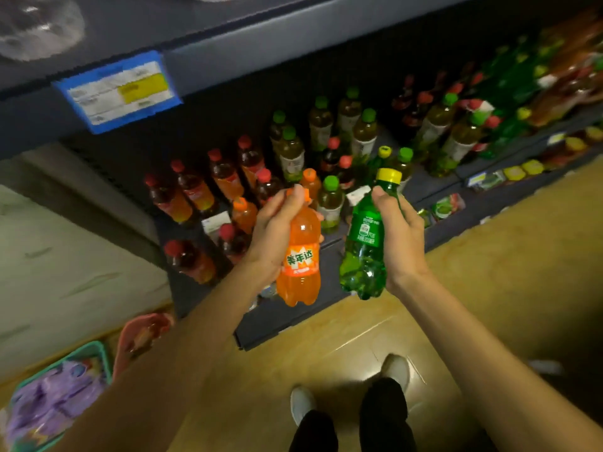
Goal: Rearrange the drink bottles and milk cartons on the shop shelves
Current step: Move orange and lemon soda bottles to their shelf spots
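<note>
My left hand [277, 230] grips a small orange soda bottle [298, 262] around its upper half, thumb near the orange cap. My right hand [403, 236] holds a small green soda bottle [365, 246] with a yellow cap by its neck and shoulder. Both bottles hang side by side in the air, just in front of the dark bottom shelf [293, 318]. On that shelf stand red-capped dark tea bottles [192, 190], two more orange soda bottles [244, 213] and green-capped tea bottles [329, 203].
A dark upper shelf edge with a blue price tag [119, 93] overhangs at top left. More green and red-capped bottles [456, 132] fill the shelf to the right. A teal basket [55, 402] and a pink item [140, 337] lie at lower left. My shoes [394, 370] stand on the wooden floor.
</note>
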`<action>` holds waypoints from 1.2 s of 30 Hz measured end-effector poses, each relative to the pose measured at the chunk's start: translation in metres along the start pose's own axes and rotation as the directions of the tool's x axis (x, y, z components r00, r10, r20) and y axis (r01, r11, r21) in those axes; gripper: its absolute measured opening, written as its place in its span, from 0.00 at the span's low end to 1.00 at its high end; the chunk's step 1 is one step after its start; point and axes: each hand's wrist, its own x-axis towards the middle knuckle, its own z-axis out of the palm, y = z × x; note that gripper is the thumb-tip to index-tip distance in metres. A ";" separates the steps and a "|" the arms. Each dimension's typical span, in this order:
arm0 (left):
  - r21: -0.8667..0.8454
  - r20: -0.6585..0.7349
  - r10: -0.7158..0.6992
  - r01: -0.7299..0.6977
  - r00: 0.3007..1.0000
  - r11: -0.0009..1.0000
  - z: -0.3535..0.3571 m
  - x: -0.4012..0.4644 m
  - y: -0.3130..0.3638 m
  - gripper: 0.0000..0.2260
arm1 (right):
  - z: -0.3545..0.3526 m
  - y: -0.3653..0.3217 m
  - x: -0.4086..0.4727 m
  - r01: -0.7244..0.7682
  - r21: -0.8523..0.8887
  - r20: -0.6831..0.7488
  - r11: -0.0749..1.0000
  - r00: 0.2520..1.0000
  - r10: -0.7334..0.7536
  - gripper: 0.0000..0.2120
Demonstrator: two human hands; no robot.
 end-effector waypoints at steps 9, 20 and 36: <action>0.112 0.212 -0.116 0.094 0.970 0.989 0.191 0.038 -0.037 0.12 | -0.177 -0.062 0.040 0.066 0.091 -0.315 0.994 0.948 -0.034 0.36; 0.213 0.341 -0.219 0.152 0.914 0.965 0.403 0.069 -0.086 0.20 | -0.363 -0.137 0.089 0.159 0.065 -0.439 0.985 0.891 -0.115 0.08; 0.289 0.377 -0.282 0.178 0.882 0.941 0.555 0.176 -0.102 0.20 | -0.477 -0.194 0.216 0.140 0.089 -0.466 0.986 0.881 -0.083 0.11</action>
